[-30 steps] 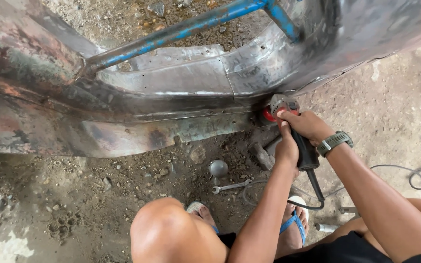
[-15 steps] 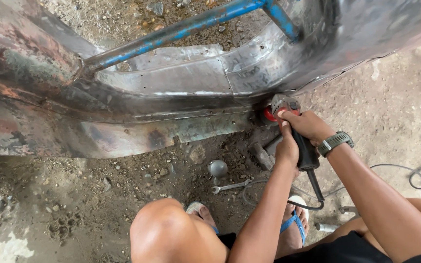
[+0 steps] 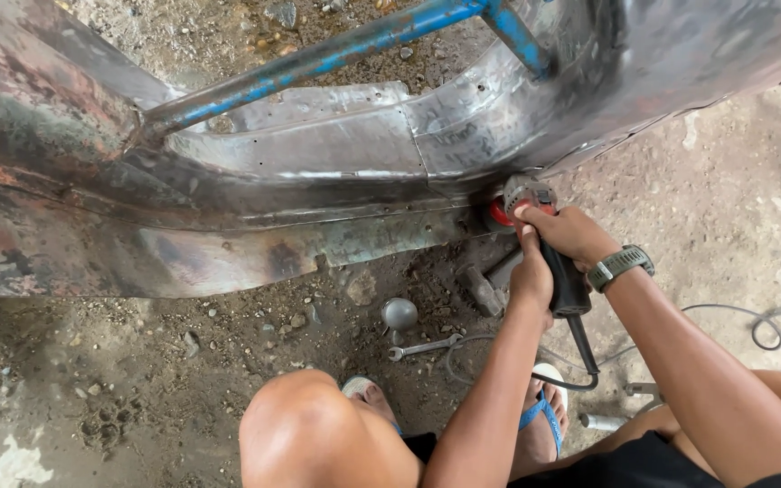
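I'm looking straight down at both hands wrapped around a small angle grinder with a black body and red guard [image 3: 544, 244]. My right hand [image 3: 571, 233] grips the front of the tool, fingers curled tight over the head, index finger lying along the top just behind the guard. My left hand [image 3: 531, 278] is closed around the black body lower down, just below the right, the two hands almost touching. Both are clamped firmly on the tool, no slack in either grip.

The grinder's head sits right at the lower edge of the big curved panel of bare, scorched and rusty sheet metal [image 3: 318, 172], where the panel bends up to the right. I can't tell whether the disc itself is touching the metal; the hands and guard hide it. A blue-painted steel tube [image 3: 318, 59] runs diagonally above the panel.

A grey-green wristwatch [image 3: 621, 265] sits on my right wrist. The grinder's black cord [image 3: 585, 348] drops from the handle toward my sandalled foot with blue straps [image 3: 540, 411]. On the gravelly dirt ground [image 3: 137, 361], just left of my forearm, lies a small steel combination wrench [image 3: 422, 347], and near it a round grey metal knob [image 3: 399, 314]. A hammer with a worn steel head [image 3: 481, 289] rests below the panel edge, beside my left hand. My bare knee [image 3: 309, 434] fills the bottom.
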